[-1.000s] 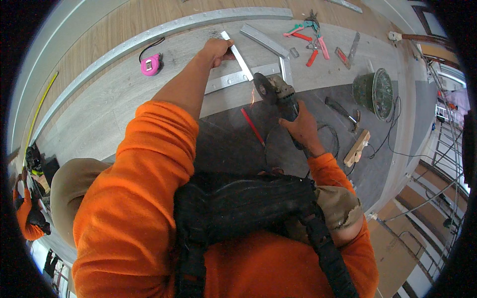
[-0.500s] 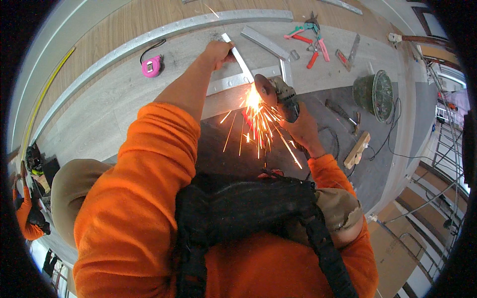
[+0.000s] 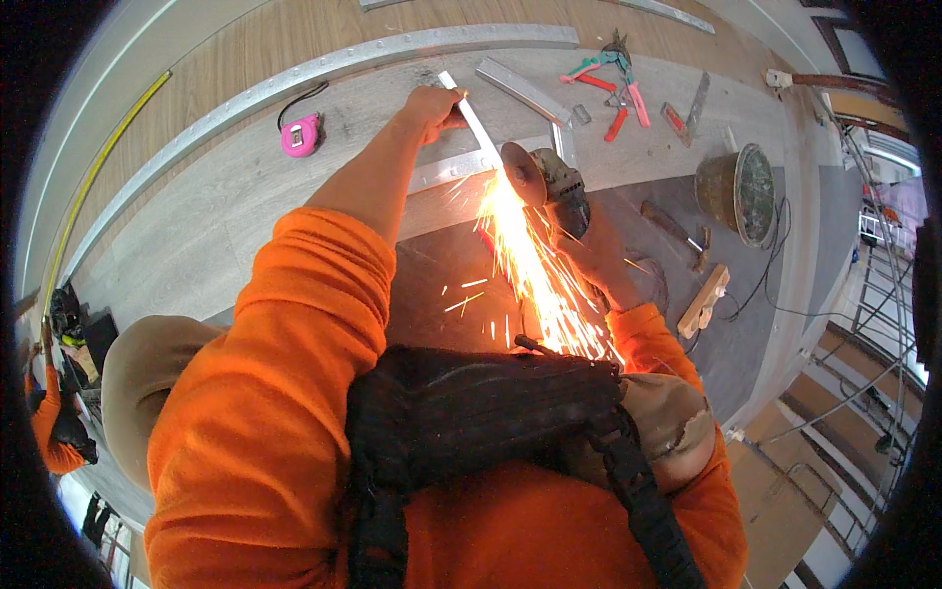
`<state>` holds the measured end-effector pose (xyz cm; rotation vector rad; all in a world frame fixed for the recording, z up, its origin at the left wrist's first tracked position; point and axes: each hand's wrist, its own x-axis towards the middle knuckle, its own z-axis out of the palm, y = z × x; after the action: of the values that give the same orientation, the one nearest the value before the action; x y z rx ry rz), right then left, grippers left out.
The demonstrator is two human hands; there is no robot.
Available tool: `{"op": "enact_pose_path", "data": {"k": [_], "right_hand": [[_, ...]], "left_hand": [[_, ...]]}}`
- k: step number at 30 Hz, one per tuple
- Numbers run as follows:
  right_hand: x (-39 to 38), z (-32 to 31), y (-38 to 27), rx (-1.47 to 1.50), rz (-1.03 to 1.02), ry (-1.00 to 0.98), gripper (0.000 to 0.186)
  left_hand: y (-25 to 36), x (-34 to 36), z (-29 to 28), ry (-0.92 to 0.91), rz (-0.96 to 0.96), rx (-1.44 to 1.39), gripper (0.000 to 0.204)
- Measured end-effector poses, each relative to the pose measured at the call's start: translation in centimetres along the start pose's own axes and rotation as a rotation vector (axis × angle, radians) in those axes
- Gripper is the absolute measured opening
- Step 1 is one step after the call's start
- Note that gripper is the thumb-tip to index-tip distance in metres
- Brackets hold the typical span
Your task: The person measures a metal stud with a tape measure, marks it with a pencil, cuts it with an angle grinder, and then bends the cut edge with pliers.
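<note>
My left hand (image 3: pixel 432 106) grips a thin metal strip (image 3: pixel 473 120) and holds it slanted above the floor. My right hand (image 3: pixel 601 257) holds an angle grinder (image 3: pixel 551 183), whose disc touches the strip's lower part. Bright orange sparks (image 3: pixel 535 280) spray from the contact back toward my body. My orange sleeves and a black harness fill the lower half of the view.
A pink tape measure (image 3: pixel 299 134) lies left of my left arm. Red and teal hand tools (image 3: pixel 613 80) lie beyond the grinder, with loose metal profiles (image 3: pixel 520 90). A bucket (image 3: pixel 738 191), a hammer (image 3: pixel 672 228) and a wood block (image 3: pixel 703 301) sit at right, with cables.
A second ago the grinder hung beside the strip without sparks. Half a second ago sparks began; now the spray is longer and denser.
</note>
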<state>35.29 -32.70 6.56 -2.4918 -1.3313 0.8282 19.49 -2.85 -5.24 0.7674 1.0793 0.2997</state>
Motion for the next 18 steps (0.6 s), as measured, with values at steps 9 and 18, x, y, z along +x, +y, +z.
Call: {"op": "enact_pose_path", "data": {"k": [9,18], "right_hand": [[0.3,-0.1,-0.5,-0.005,-0.006,0.024,0.077],[0.8,0.0,-0.3,-0.012,0.012,-0.022,0.076]], "left_hand": [[-0.1,0.0,-0.1,-0.039,-0.009,-0.050,0.027],[-1.4,2.5,-1.1,-0.034,0.002,-0.053,0.026]]}}
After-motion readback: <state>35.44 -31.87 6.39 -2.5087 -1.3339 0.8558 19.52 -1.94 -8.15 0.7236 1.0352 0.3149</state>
